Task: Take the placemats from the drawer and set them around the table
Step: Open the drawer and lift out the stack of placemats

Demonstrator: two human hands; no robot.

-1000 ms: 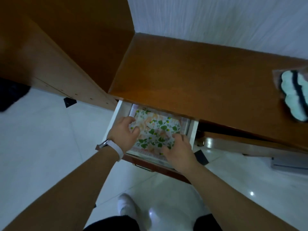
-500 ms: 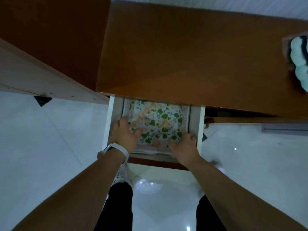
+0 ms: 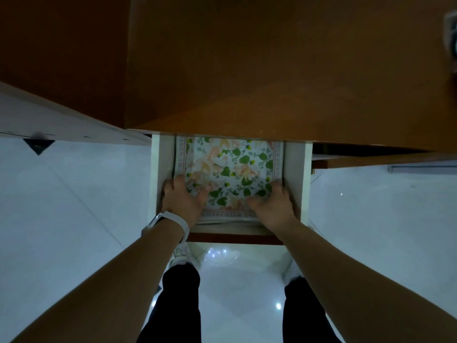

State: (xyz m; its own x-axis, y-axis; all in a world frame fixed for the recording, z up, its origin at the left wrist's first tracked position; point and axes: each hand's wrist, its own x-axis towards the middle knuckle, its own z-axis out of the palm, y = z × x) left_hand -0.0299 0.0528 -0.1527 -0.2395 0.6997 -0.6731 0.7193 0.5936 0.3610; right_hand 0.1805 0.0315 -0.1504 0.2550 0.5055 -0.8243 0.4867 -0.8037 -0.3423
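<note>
A stack of floral placemats (image 3: 230, 169), white with green leaves and peach flowers, lies in the open white drawer (image 3: 304, 174). Both my hands are inside the drawer at the stack's near corners. My left hand (image 3: 184, 198), with a white wristband, has its fingers curled down over the left edge and its thumb on top of the mats. My right hand (image 3: 272, 203) mirrors it at the right edge, fingers curled at the side and thumb resting on the pattern. The far part of the stack is hidden under the cabinet top.
The brown wooden cabinet top (image 3: 247, 70) overhangs the drawer. A taller wooden unit (image 3: 61, 58) stands to the left. A white and dark object (image 3: 452, 33) sits at the top's right edge. My legs and shoes stand on the glossy white tiled floor (image 3: 74, 206) below the drawer front (image 3: 235, 238).
The view has swung to look straight down on the drawer. Both hands slid outward from the top of the mats to the stack's left and right edges.
</note>
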